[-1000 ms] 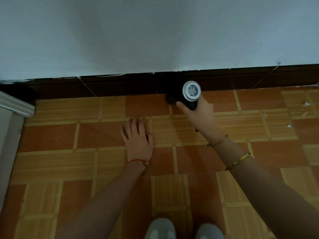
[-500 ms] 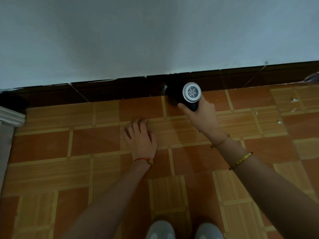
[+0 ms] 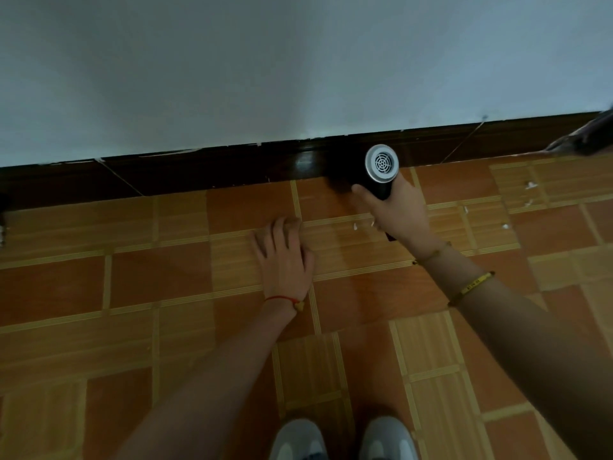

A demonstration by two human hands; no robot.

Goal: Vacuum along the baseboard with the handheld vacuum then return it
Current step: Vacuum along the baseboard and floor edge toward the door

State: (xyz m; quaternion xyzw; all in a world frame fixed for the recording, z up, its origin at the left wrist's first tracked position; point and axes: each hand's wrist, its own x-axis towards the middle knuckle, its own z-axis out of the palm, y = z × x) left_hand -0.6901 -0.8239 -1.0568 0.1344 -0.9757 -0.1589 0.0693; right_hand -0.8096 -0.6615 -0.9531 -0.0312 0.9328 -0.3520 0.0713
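The handheld vacuum (image 3: 378, 171) is a black body with a round silver vented end facing me. My right hand (image 3: 399, 210) grips its handle. Its dark nozzle end points at the dark brown baseboard (image 3: 199, 174) where wall meets floor; the nozzle tip blends into the dark board. My left hand (image 3: 283, 257) lies flat, palm down, fingers spread, on the tiled floor to the left of the vacuum and holds nothing.
A pale wall (image 3: 298, 68) rises above the baseboard. Orange and tan floor tiles (image 3: 159, 287) carry small white specks (image 3: 529, 185) at the right. A dark object (image 3: 587, 136) pokes in at the right edge. My two light shoes (image 3: 341, 439) show at the bottom.
The vacuum and my right hand have slid to the right along the baseboard. The view has shifted right too, so the white trim at the left has left the frame.
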